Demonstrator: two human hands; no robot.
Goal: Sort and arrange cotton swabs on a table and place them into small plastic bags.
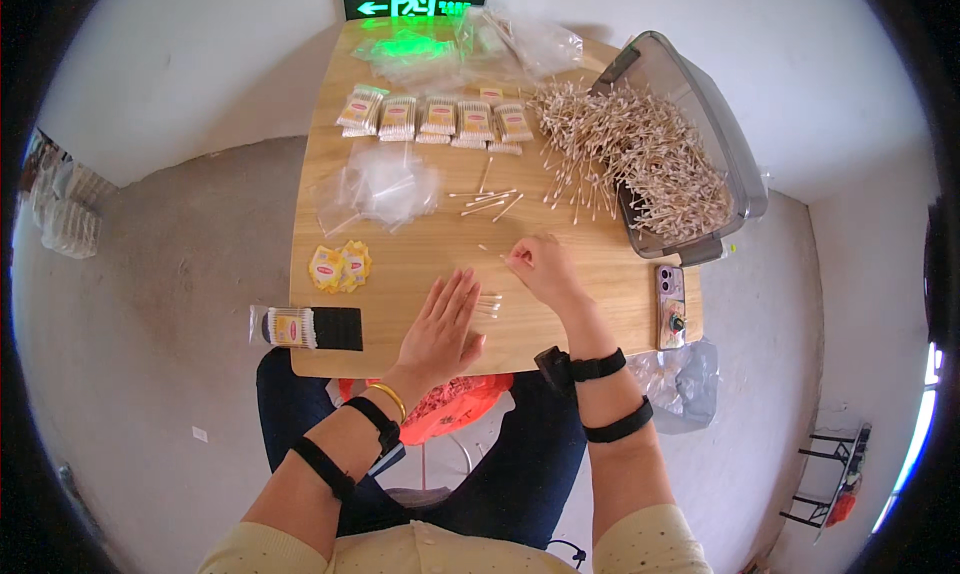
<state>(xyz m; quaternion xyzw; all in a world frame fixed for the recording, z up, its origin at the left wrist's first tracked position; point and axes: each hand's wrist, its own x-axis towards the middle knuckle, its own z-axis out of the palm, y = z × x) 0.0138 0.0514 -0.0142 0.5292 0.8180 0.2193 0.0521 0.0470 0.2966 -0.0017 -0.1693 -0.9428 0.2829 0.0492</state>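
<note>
**Two hands and a little row of cotton swabs**

The right hand (540, 266) has its fingertips pinched together on one thin swab (492, 251). The stick pokes out to the left of the fingers and lies low over the table (420, 264). The left hand (440, 326) is flat and open, palm down, with the fingers spread. It holds nothing. Its fingertips sit beside a small row of swabs (488, 305), which lies on the table between the two hands.

A swab looks very light and thin. The stick is stiff but would likely snap if bent hard, and the tips are soft. It can roll, so a flat hand can help keep the row still. The best place to pinch one is the middle of the stick, not the fluffy ends.

Further from the row, a few loose swabs (485, 202) lie higher up the table. Past them a big swab pile (625, 149) spills from a grey bin (715, 114) at the right. Clear bags (380, 189) lie to the upper left of the row, and filled packs (440, 119) stand in a line at the far edge. A phone (670, 292) lies right of the row.
</note>
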